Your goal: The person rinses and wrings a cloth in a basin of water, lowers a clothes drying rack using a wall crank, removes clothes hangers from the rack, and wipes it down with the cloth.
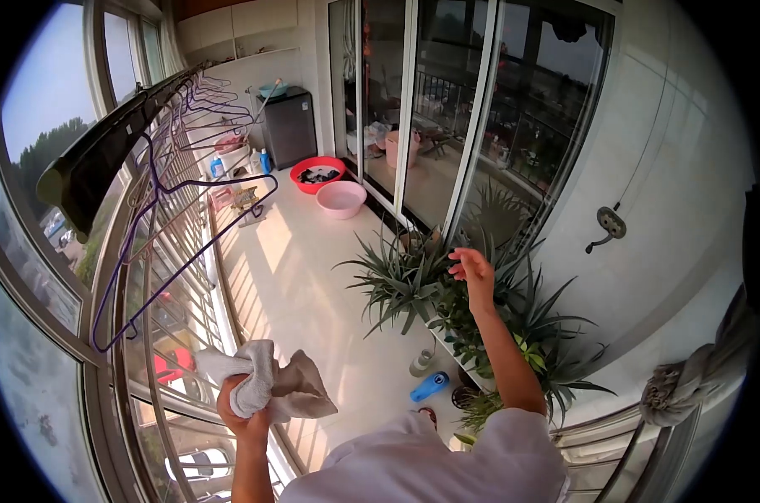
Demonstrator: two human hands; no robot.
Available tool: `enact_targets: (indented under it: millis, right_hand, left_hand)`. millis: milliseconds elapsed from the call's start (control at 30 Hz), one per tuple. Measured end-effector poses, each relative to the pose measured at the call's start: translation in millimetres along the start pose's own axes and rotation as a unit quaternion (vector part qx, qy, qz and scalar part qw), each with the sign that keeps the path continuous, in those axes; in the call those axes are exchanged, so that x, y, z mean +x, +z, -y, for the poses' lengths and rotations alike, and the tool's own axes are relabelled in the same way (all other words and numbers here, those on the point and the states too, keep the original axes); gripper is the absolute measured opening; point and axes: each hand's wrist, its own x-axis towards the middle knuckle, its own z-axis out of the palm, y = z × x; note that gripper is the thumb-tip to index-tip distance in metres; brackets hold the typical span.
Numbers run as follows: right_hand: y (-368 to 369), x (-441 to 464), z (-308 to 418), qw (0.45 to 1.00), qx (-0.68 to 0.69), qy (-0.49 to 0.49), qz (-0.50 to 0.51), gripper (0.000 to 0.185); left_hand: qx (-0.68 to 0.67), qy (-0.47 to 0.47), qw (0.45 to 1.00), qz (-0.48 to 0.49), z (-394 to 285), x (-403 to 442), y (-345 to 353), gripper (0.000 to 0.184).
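Nearest the camera lay your pale shirt (430, 465). Your left hand (247, 426) was closed around a bunched grey cloth (304, 390), above the left edge of the floor (288, 251). Judged light, soft and limp, the cloth offered its loose lower corner as the simplest hold. Your right hand (478, 272), half open, appeared empty near the plants (401, 272).

Bright daylight pours through the windows (40, 251) on the left, striping the floor (292, 277) with shadows; 1 fisheye view, edges curving into black, doors (447, 109) dim and reflective.
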Motion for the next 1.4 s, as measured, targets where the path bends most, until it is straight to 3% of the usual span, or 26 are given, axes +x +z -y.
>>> enact_targets:
  millis: [100,233,400,500,600,800,833,967,1100,1167,1200,1333,1400]
  right_hand:
    - [-132,41,-42,0.971,0.069,0.105,-0.205,0.022]
    - [-315,79,-79,0.928,0.055,0.093,-0.357,0.021]
    - [-438,107,-85,0.841,-0.011,0.096,-0.532,0.021]
    - [-499,131,-109,0.823,-0.034,0.188,-0.534,0.034]
    - [-529,156,-128,0.812,-0.043,0.212,-0.543,0.039]
    - [-574,194,-170,0.808,0.159,0.223,-0.522,0.043]
    - [-565,193,-162,0.814,0.239,0.206,-0.488,0.035]
    - [-588,171,-173,0.837,0.309,0.143,-0.429,0.023]
    - [-637,120,-128,0.811,0.303,0.068,-0.496,0.027]
    - [-673,111,-97,0.839,0.328,0.026,-0.434,0.034]
    - [-681,116,-83,0.825,0.363,0.006,-0.433,0.034]
    - [-716,137,-59,0.841,0.318,-0.061,-0.434,0.026]
    - [-717,162,-34,0.89,0.23,-0.095,-0.382,0.027]
  left_hand:
    - [-0.036,-0.072,0.996,-0.043,49,-26,12,0.03]
    - [-0.089,-0.173,0.976,-0.102,86,-39,25,0.032]
    - [-0.08,-0.247,0.952,-0.164,102,-29,74,0.034]
    - [-0.087,-0.244,0.954,-0.151,116,-23,120,0.035]
    - [-0.107,-0.234,0.958,-0.124,130,-19,176,0.036]
    - [-0.136,-0.271,0.95,-0.079,128,-19,293,0.033]
    - [-0.135,-0.279,0.948,-0.077,127,-21,306,0.034]
    - [-0.115,-0.292,0.947,-0.064,126,-24,343,0.035]
    - [-0.144,-0.273,0.951,-0.025,127,-18,363,0.03]
    - [-0.123,-0.285,0.95,-0.043,111,-12,373,0.025]
    - [-0.125,-0.261,0.956,-0.041,121,-15,372,0.025]
    - [-0.07,-0.275,0.958,-0.035,128,-16,386,0.026]
    - [-0.081,-0.281,0.956,-0.01,115,-9,400,0.025]
